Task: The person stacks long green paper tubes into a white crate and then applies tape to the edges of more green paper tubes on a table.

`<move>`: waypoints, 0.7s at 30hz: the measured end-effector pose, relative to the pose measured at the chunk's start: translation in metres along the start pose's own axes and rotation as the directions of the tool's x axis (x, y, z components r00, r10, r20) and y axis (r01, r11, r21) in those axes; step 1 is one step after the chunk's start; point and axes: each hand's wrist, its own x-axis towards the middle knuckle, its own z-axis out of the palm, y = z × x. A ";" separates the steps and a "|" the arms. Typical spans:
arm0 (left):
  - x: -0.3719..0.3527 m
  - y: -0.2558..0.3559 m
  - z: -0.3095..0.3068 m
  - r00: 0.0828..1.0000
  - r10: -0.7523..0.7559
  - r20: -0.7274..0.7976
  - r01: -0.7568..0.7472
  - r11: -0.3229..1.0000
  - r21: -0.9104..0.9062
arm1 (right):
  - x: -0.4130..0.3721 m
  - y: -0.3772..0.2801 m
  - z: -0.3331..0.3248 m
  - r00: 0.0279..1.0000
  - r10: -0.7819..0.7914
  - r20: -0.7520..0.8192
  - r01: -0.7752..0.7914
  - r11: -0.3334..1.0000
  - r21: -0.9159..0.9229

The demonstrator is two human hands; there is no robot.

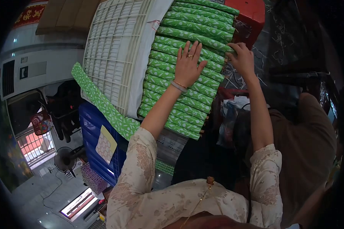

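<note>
Rows of green strips (175,82) with a white printed pattern lie side by side, overlapping, with brownish bits at their right ends. My left hand (189,68) rests flat across the middle strips, fingers spread, with a ring and a bracelet on. At the right ends, my right hand (242,59) pinches the tip of one green strip (202,40) between thumb and fingers. Under the strips' left ends runs a white sheet (139,72), on a white plastic grid rack (111,49). A loose green strip (97,97) curves along the rack's near left edge.
A red plastic stool or box (252,15) stands beyond my right hand. Blue plastic container (90,126) sits below the rack. Another person's brown-clothed leg (305,133) is close on the right. A fan (66,158) and scattered paper shreds (259,57) are on the floor.
</note>
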 end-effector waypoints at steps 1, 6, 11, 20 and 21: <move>0.000 0.000 0.000 1.000 -0.002 -0.003 0.002 1.000 -0.005 | -0.004 0.001 -0.003 0.998 0.039 0.040 -0.040 0.999 0.014; 0.000 -0.002 -0.002 0.999 -0.023 -0.037 0.018 0.991 -0.135 | -0.012 0.001 -0.008 0.994 0.089 0.057 -0.094 0.991 0.092; 0.007 -0.015 -0.003 0.994 -0.061 -0.092 0.028 0.946 -0.324 | -0.016 0.002 -0.001 0.995 0.097 0.002 -0.096 0.987 0.126; 0.041 -0.038 -0.001 0.996 -0.047 -0.072 0.050 0.998 0.035 | -0.017 0.000 0.001 0.988 0.150 0.035 -0.153 0.983 0.105; 0.040 -0.043 -0.002 0.998 -0.034 -0.044 0.036 0.998 0.052 | -0.017 -0.001 0.000 0.986 0.158 0.050 -0.163 0.980 0.118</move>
